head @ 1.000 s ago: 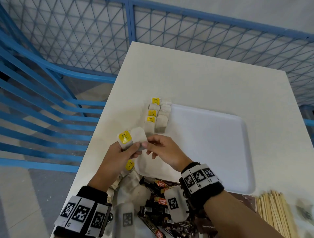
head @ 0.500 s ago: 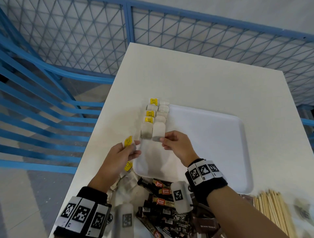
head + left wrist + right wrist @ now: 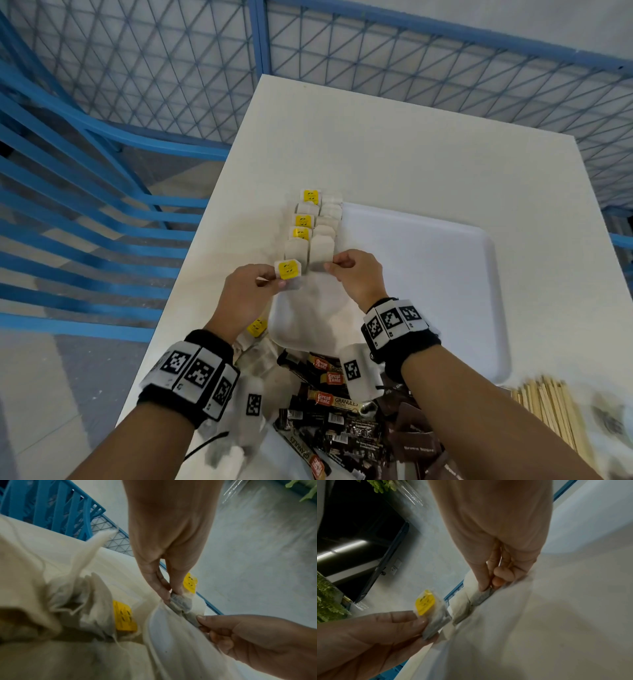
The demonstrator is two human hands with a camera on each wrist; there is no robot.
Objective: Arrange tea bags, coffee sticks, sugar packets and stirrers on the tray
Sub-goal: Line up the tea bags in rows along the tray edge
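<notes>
A white tray (image 3: 428,274) lies on the table, with tea bags (image 3: 308,222) lined up in two columns along its left edge. My left hand (image 3: 274,279) pinches a tea bag with a yellow tag (image 3: 288,270) at the near end of the left column. From the left wrist the same bag (image 3: 181,601) shows under the left hand's fingers (image 3: 160,588). My right hand (image 3: 334,267) pinches the nearest bag of the right column (image 3: 321,251). The right wrist view has this bag (image 3: 479,596) between thumb and fingers (image 3: 482,580), with the tagged bag (image 3: 435,620) to the left.
Loose tea bags (image 3: 257,329) lie by the tray's near left corner. Dark coffee sticks (image 3: 329,397) are heaped at the near edge, with brown sugar packets (image 3: 418,445) and wooden stirrers (image 3: 555,411) to their right. The table's left edge drops off toward a blue railing (image 3: 85,205).
The hands parted from a shared hold. The right hand carried a bag forward to the near end of the right column. The left hand then moved its tagged bag up beside it.
</notes>
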